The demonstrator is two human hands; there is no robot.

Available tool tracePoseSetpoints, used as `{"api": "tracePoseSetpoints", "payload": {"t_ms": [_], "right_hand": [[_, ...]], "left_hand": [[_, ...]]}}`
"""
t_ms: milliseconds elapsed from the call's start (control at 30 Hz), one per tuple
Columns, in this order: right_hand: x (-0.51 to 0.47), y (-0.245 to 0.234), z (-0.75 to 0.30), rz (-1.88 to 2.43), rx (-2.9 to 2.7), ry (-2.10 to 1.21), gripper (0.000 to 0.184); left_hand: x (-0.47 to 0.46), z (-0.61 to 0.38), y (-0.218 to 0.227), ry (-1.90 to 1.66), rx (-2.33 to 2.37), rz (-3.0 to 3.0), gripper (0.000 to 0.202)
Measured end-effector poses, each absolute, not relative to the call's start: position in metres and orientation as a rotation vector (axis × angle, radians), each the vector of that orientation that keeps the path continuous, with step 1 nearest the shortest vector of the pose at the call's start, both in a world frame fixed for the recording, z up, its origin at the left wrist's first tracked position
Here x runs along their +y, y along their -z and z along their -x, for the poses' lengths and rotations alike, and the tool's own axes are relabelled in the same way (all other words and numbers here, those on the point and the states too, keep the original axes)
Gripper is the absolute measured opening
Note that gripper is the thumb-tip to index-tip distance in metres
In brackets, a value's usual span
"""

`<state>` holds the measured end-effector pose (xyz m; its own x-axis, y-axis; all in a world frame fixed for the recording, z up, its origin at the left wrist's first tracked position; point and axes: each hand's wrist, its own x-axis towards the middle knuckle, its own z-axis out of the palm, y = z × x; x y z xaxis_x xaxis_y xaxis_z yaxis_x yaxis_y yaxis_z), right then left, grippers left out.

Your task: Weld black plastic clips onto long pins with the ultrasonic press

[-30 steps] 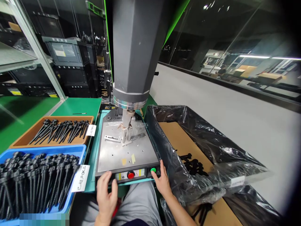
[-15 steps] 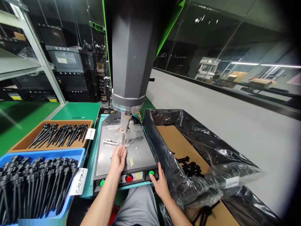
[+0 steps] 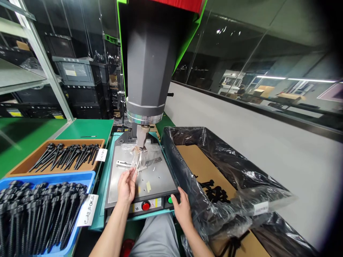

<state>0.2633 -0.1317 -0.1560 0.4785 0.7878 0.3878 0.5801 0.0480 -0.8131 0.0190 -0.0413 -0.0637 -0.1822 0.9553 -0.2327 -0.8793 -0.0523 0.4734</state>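
Observation:
My left hand [image 3: 127, 186] is above the front left of the metal plate [image 3: 120, 185]. Its fingertips are closed at the lower end of a thin pale strip [image 3: 138, 165], whose kind I cannot make out. Just above, a metal press tip [image 3: 142, 135] points down at a fixture wrapped in clear film [image 3: 150, 157], which hides its details. My right hand [image 3: 183, 207] rests at the machine's front right corner, fingers stretched along the edge. Its thumb is at the green button [image 3: 170, 200]; whether it presses cannot be seen. A red button [image 3: 145, 206] sits between the hands.
On the left stand a blue tray [image 3: 92, 178] and an orange tray [image 3: 16, 171], both with several black ribbed stems. At right, a box lined with black plastic [image 3: 193, 171] holds black parts [image 3: 215, 192] on cardboard. The grey press head [image 3: 146, 64] hangs overhead.
My left hand has drawn back slightly to the left, its fingers now curled at the pale strip near the fixture. My right hand stays at the green button. The view has shifted slightly.

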Motion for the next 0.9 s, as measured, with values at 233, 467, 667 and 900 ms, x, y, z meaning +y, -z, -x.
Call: {"api": "tracePoseSetpoints", "payload": {"t_ms": [233, 467, 667, 900], "right_hand": [[-0.124, 0.096, -0.166, 1.182, -1.616, -0.674, 0.029], [-0.045, 0.065, -0.103, 1.085, -1.572, -0.868, 0.028], [0.01, 0.05, -0.113, 1.207, -1.327, -0.386, 0.043], [0.05, 0.026, -0.127, 1.284, -1.381, -0.33, 0.034]], "left_hand": [[-0.053, -0.021, 0.029, -1.67, 0.512, -0.3, 0.017], [-0.053, -0.031, 0.009, -1.591, 0.495, -0.263, 0.013], [-0.052, -0.029, 0.008, -1.598, 0.532, -0.281, 0.013], [-0.043, -0.028, 0.009, -1.568, 0.522, -0.252, 0.016]]}}
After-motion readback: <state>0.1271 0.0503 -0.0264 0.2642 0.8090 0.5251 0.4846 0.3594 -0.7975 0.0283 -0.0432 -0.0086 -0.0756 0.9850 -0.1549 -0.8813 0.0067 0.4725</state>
